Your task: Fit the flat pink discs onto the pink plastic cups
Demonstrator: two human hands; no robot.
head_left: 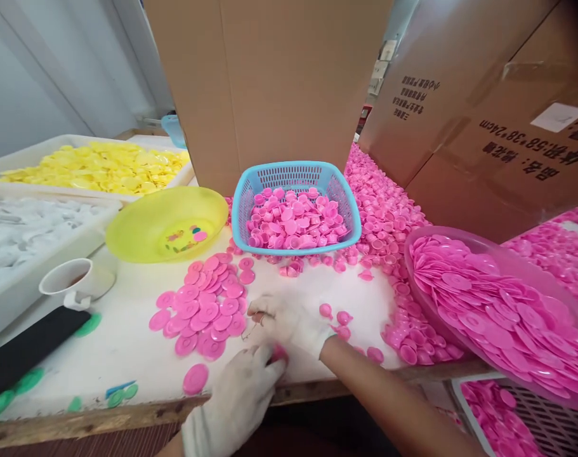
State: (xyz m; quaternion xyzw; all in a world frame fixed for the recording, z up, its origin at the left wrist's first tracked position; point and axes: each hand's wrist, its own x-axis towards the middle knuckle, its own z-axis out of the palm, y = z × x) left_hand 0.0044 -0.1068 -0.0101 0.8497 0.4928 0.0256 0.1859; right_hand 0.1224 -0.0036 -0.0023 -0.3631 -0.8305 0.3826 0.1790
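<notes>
My left hand (243, 393), in a white glove, is closed near the table's front edge. Between its thumb and fingers shows a small pink plastic piece (280, 353), mostly covered. Just above it, my gloved right hand (291, 324) has its fingers curled inward; what they hold, if anything, is hidden. Left of both hands spreads a loose pile of flat pink toy saucers (207, 308), with a single saucer (195, 379) lying apart. Several small pink toy cups (344, 317) lie to the right of my right hand. A blue basket (295, 251) of pink cups stands behind.
A yellow bowl (127, 228), a white mug (96, 279) and a black strip-like object (36, 355) are at left, beside trays of yellow pieces (103, 166) and white pieces (26, 228). A pink basin (431, 304) of saucers overhangs the right edge. Cardboard boxes (279, 82) rise behind.
</notes>
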